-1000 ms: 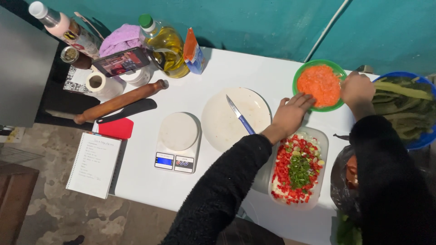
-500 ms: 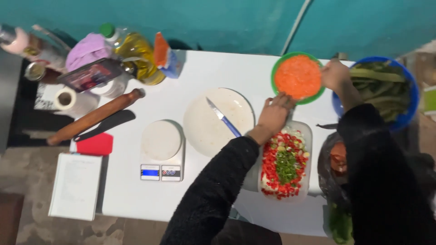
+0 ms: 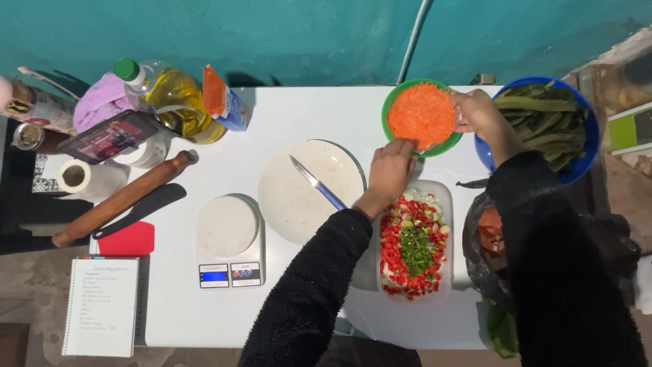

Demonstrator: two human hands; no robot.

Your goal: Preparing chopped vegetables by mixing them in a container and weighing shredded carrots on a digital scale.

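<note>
Reaching out over the white worktop (image 3: 299, 109), two arms in black fuzzy sleeves fill the near edge of the view. Nearest the body lies a clear rectangular dish (image 3: 445, 197) of chopped red, white and green vegetables, with a dark plastic bag (image 3: 485, 255) of scraps just to its right. To the left sit a white kitchen scale (image 3: 229, 243), a notebook (image 3: 102, 306), a red scraper (image 3: 128, 238) with a black handle, and a wooden rolling pin (image 3: 122, 198). A round white plate (image 3: 299, 197) lies left of the dish, with a blue-handled knife (image 3: 319, 183) resting on it.

Farther out, the left hand (image 3: 390, 170) meets the near rim of a green bowl (image 3: 390, 109) of grated carrot (image 3: 421, 114), its fingers held close together and curled at the rim; whether they pinch any carrot I cannot tell. The right hand (image 3: 479, 114) grips the bowl's right rim, fingers closed on it. The bowl sits tilted toward the person, just beyond the dish and just beside a blue bowl (image 3: 589, 146) of green beans (image 3: 543, 122).

At the far left stand a bottle of oil (image 3: 170, 92), an orange and blue carton (image 3: 221, 100), a phone (image 3: 112, 134) and a paper roll (image 3: 78, 178), against a teal wall.
</note>
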